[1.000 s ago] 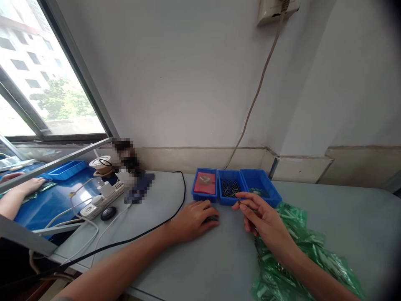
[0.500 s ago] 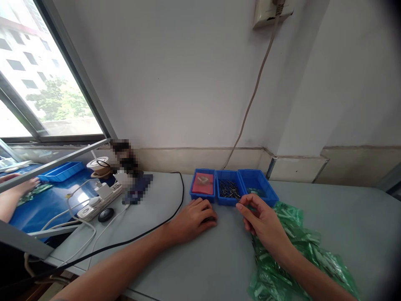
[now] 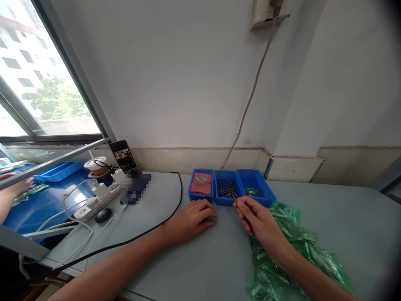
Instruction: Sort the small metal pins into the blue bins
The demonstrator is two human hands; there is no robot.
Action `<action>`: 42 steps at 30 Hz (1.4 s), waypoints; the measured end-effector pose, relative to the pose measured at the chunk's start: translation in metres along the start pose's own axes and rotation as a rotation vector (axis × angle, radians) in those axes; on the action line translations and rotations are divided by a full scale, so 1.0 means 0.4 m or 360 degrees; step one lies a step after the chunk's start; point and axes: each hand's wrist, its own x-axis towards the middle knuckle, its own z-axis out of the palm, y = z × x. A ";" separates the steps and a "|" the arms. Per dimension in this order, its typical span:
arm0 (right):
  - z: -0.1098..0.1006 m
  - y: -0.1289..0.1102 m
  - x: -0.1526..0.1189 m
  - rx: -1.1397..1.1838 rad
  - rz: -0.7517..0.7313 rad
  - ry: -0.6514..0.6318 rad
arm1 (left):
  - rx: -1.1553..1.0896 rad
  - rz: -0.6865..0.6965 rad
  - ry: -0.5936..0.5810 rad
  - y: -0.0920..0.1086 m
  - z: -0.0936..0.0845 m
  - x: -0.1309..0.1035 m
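My left hand (image 3: 196,217) rests palm down on the grey table, its fingers loosely bent and the thumb apart. It lies just in front of the left blue bin (image 3: 191,195), which contains a red packet (image 3: 201,184) with small pale pieces on top. At the front of the middle blue bin (image 3: 223,201), the thumb and forefinger of my right hand (image 3: 255,215) are pinched on what looks like a small metal screw (image 3: 236,200). That bin holds a heap of similar dark metal screws (image 3: 227,188). The right blue bin (image 3: 266,193) has a few small clear packets at its bottom.
Green plastic bags (image 3: 294,251) of small parts spread under and beside my right forearm. A black cable (image 3: 138,238) crosses the table by my left arm. Further left are a power strip (image 3: 97,202), a black mouse (image 3: 103,215), a phone (image 3: 123,155) and another person's arm (image 3: 12,192).
My right hand has shifted slightly left to the middle bin's front edge, and a small metal piece now shows at its fingertips. My left hand stays put. The view has turned slightly.
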 end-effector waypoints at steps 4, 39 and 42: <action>-0.001 0.008 0.007 0.0031 -0.0024 0.0033 | 0.0317 -0.0011 0.0046 0.005 -0.003 0.003; -0.008 -0.007 -0.009 -0.0323 -0.0174 0.0057 | 0.0149 -0.0087 0.0038 -0.004 0.008 -0.001; -0.005 -0.003 -0.007 -0.0250 -0.0114 -0.0015 | 0.0161 -0.0094 0.0042 -0.005 0.010 -0.001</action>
